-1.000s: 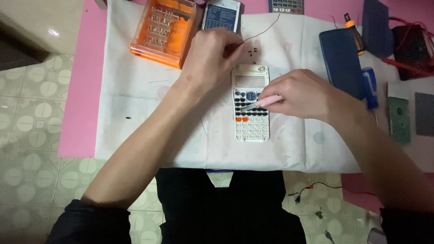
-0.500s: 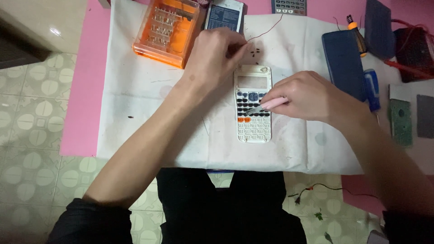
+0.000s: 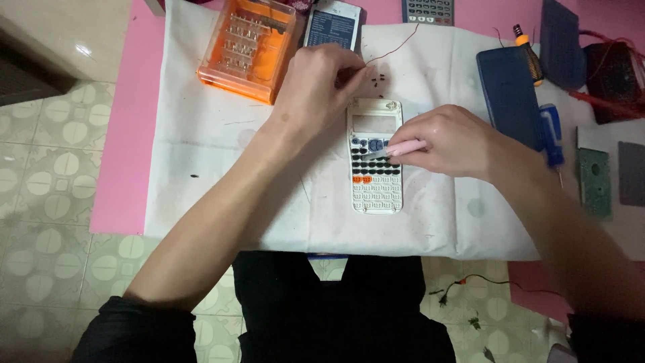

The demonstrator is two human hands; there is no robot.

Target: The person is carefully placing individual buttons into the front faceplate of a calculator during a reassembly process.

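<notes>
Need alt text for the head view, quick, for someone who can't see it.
Right hand holds a pink tool over a white calculator on a white cloth; left hand pinches something small beside its top edge. An orange parts case sits behind.

calculator [image 3: 376, 171]: white body, black keys, two orange. tool [image 3: 403, 148]: pink. cloth [image 3: 222, 175]: white, dark specks. table [image 3: 124, 134]: pink. bit case [image 3: 247, 47]: clear orange. cover [image 3: 510, 94]: dark blue. screwdriver [image 3: 549, 131]: blue. floor [image 3: 40, 202]: pale green floral tiles.
</notes>
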